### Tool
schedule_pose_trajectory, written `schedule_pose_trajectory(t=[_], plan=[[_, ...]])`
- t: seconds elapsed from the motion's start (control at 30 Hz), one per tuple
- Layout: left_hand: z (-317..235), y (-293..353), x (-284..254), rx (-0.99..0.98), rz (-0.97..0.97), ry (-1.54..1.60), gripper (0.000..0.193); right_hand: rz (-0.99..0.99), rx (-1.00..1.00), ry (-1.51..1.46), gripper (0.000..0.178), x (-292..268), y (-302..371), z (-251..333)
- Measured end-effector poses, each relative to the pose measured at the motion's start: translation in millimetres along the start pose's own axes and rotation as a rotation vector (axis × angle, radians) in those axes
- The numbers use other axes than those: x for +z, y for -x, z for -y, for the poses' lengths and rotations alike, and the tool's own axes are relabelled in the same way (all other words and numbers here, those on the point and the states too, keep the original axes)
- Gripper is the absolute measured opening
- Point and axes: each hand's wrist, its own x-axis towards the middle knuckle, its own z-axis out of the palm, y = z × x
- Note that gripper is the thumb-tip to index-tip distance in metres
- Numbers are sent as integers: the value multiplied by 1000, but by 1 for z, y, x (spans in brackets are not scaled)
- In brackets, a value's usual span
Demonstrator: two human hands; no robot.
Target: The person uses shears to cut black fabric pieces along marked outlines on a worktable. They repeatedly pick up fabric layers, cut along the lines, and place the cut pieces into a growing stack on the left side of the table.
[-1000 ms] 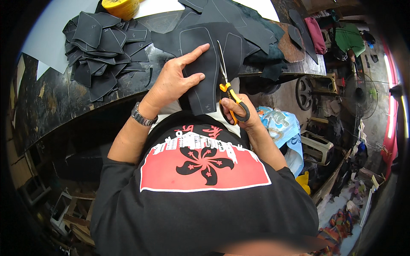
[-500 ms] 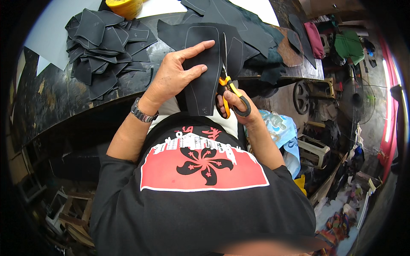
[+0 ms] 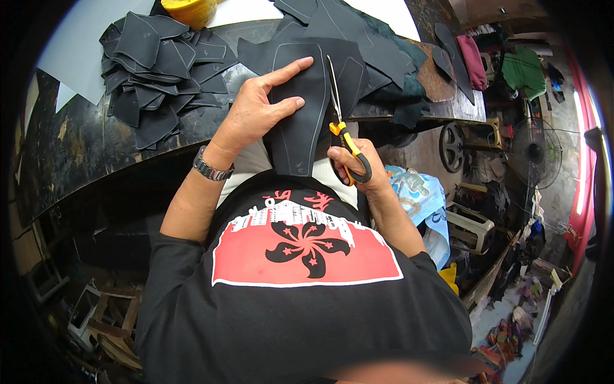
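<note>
A black leather-like sheet (image 3: 295,131) with pale drawn outlines hangs partly over the table's near edge. My left hand (image 3: 256,112) holds it from the left. Its index finger and thumb stretch over the top, while the other fingers are hidden. In my right hand (image 3: 369,163) are scissors (image 3: 343,133) with yellow-and-black handles, their handles squeezed close together. The long blades point away from me, along the right side of the large outline. Where the blades meet the sheet, dark material makes the cut edge hard to see.
Cut black pieces (image 3: 150,70) lie heaped at the table's left. More dark sheets (image 3: 358,38) are spread at the back right, beside a brown piece (image 3: 435,70). A yellow roll (image 3: 190,11) stands at the back. Right of the table are a fan (image 3: 537,150) and a plastic stool (image 3: 470,227).
The scissors' handles have come together and the blades have closed. My right hand and the scissors have dropped slightly toward me. The sheet's near end and my left hand have shifted a little left.
</note>
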Motion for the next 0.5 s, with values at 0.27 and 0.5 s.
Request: schedule_pose_trajectory(t=[0.27, 0.5], plan=[[-6, 3, -1, 59, 11, -9, 56, 75, -56, 0, 39, 2, -12, 20], [-11, 6, -2, 77, -25, -46, 58, 56, -110, -43, 38, 13, -16, 20]])
